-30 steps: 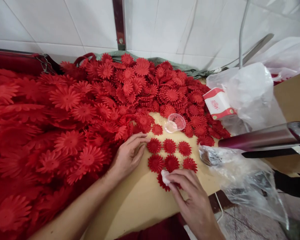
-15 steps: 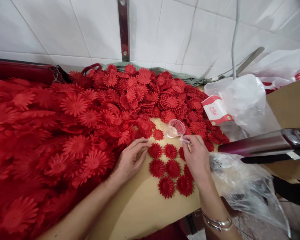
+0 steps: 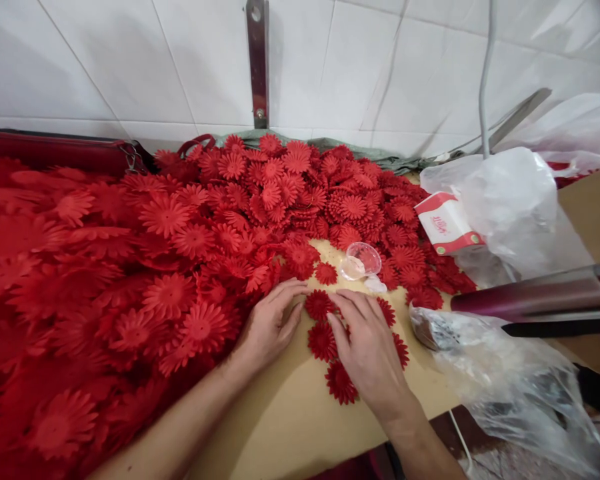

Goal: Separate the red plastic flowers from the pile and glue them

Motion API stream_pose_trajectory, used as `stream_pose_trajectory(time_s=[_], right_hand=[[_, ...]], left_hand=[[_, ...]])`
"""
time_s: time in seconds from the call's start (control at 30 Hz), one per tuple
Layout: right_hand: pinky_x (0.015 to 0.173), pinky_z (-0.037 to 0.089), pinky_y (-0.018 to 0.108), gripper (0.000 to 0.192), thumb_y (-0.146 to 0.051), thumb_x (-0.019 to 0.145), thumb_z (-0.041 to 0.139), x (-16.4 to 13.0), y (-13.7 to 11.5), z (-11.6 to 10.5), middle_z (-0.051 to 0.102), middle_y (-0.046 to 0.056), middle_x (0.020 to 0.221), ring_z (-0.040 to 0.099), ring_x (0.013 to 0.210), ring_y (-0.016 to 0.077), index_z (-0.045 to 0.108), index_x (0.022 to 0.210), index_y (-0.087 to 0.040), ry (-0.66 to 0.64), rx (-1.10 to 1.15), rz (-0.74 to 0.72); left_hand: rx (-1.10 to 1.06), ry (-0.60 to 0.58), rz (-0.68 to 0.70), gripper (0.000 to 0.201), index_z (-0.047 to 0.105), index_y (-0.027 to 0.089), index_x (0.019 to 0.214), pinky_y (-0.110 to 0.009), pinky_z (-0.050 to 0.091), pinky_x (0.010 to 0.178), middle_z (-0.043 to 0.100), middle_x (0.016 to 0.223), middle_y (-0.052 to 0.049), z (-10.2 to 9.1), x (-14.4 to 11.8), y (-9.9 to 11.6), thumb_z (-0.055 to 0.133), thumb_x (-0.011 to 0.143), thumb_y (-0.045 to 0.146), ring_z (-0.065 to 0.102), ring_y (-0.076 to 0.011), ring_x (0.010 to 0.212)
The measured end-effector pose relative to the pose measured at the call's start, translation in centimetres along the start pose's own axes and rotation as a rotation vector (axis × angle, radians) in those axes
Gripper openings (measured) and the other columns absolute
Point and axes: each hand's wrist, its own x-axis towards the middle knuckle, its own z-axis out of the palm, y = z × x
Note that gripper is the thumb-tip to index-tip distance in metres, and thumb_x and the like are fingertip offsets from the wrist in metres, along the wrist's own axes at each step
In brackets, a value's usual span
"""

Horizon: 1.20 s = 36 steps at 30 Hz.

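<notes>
Head view: my right hand point(image 3: 367, 347) lies flat and open over small red flowers point(image 3: 322, 340) laid out on the bench point(image 3: 290, 420); my left hand point(image 3: 270, 327) rests open beside them. A careless sweep could tip the clear cup point(image 3: 363, 260). The carton's point(image 3: 445, 223) red writing is unreadable.

A red-and-white carton point(image 3: 446, 223) lies beside clear plastic bags point(image 3: 515, 207); a small clear cup point(image 3: 363, 260) stands near the white tiled wall point(image 3: 130, 60)

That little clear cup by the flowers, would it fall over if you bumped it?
Probably. The clear cup looks thin, small and already tilted, so it is likely very light and would slide or tip easily. It sits beyond the right hand, untouched.
</notes>
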Motion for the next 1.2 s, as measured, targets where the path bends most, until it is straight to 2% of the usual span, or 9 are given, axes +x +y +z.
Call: stream_pose_trajectory(time_s=[0.17, 0.27, 0.37, 0.53, 0.67, 0.73, 0.83, 0.93, 1.2], right_hand=[[0.108, 0.047, 0.062, 0.045, -0.016, 0.099, 0.044, 2.8, -1.5, 2.6, 0.060, 0.027, 0.142, 0.052, 0.135, 0.0375, 0.055, 0.141, -0.003, -0.082, -0.041, 0.005], [0.104, 0.052, 0.057, 0.051, -0.006, 0.095, 0.038, 3.7, -2.1, 2.8, 0.066, 0.024, 0.132, 0.059, 0.124, 0.0320, 0.051, 0.144, -0.004, -0.099, 0.083, -0.020], [0.103, 0.053, 0.052, 0.046, -0.008, 0.098, 0.035, 3.5, -2.0, 1.4, 0.069, 0.019, 0.126, 0.061, 0.117, 0.0288, 0.054, 0.140, -0.007, -0.084, 0.181, -0.014], [0.101, 0.052, 0.045, 0.027, -0.022, 0.102, 0.045, 0.2, 0.8, -2.3, 0.071, 0.010, 0.120, 0.064, 0.114, 0.0242, 0.064, 0.121, -0.020, 0.007, 0.263, 0.059], [0.093, 0.053, 0.045, 0.019, -0.031, 0.100, 0.056, -4.3, 2.7, -3.5, 0.070, 0.007, 0.109, 0.065, 0.105, 0.0254, 0.066, 0.115, -0.024, -0.007, 0.167, 0.123], [0.094, 0.052, 0.050, 0.028, -0.039, 0.095, 0.066, -6.4, 2.6, -3.1, 0.066, 0.010, 0.112, 0.061, 0.107, 0.0293, 0.065, 0.119, -0.024, -0.022, 0.078, 0.109], [0.093, 0.052, 0.055, 0.063, -0.048, 0.080, 0.081, -8.5, 1.5, -2.1, 0.059, 0.014, 0.121, 0.056, 0.109, 0.0351, 0.059, 0.133, -0.023, -0.067, -0.044, 0.081], [0.091, 0.053, 0.056, 0.070, -0.043, 0.074, 0.087, -9.3, 0.5, -1.3, 0.056, 0.016, 0.123, 0.054, 0.110, 0.0367, 0.057, 0.134, -0.022, -0.103, -0.079, 0.068], [0.095, 0.052, 0.052, 0.049, -0.023, 0.081, 0.080, -8.4, 0.0, -1.7, 0.058, 0.012, 0.125, 0.056, 0.112, 0.0322, 0.056, 0.125, -0.023, -0.174, 0.030, 0.051]], left_hand=[[0.005, 0.067, 0.023, 0.030, 0.061, 0.021, 0.129, -0.041, 0.056, 0.107, 0.071, 0.128, -0.011, -0.4, 0.2, 0.6, 0.054, 0.099, 0.017, 0.067, -0.0207, 0.122], [0.019, 0.132, 0.054, 0.031, 0.060, 0.022, 0.129, -0.042, 0.055, 0.109, 0.069, 0.130, -0.012, -0.8, 0.3, 1.2, 0.054, 0.099, 0.015, 0.065, -0.0206, 0.125], [0.027, 0.115, 0.075, 0.036, 0.058, 0.023, 0.133, -0.041, 0.051, 0.113, 0.066, 0.134, -0.012, -1.0, 0.2, 1.9, 0.054, 0.099, 0.011, 0.060, -0.0198, 0.131], [0.035, -0.013, 0.082, 0.034, 0.059, 0.021, 0.131, -0.035, 0.053, 0.110, 0.067, 0.130, -0.011, -0.9, -0.1, 2.9, 0.056, 0.098, 0.012, 0.063, -0.0181, 0.126], [0.111, -0.128, 0.120, 0.023, 0.064, 0.020, 0.119, -0.032, 0.058, 0.099, 0.068, 0.117, -0.009, -0.6, -0.5, 3.7, 0.056, 0.099, 0.013, 0.067, -0.0174, 0.111], [0.160, -0.179, 0.148, 0.021, 0.064, 0.019, 0.118, -0.033, 0.059, 0.096, 0.066, 0.114, -0.009, -0.5, -0.7, 4.0, 0.058, 0.099, 0.017, 0.067, -0.0182, 0.106], [0.187, -0.220, 0.150, 0.023, 0.063, 0.021, 0.121, -0.035, 0.059, 0.095, 0.065, 0.115, -0.009, -0.6, -0.9, 4.3, 0.058, 0.099, 0.020, 0.066, -0.0191, 0.106], [0.173, -0.204, 0.134, 0.023, 0.063, 0.022, 0.121, -0.035, 0.059, 0.095, 0.064, 0.115, -0.009, -0.7, -0.8, 4.3, 0.058, 0.099, 0.019, 0.066, -0.0193, 0.107], [0.115, -0.173, 0.129, 0.026, 0.065, 0.022, 0.122, -0.035, 0.058, 0.098, 0.067, 0.119, -0.009, -0.8, -0.5, 4.1, 0.059, 0.098, 0.016, 0.067, -0.0190, 0.111]])
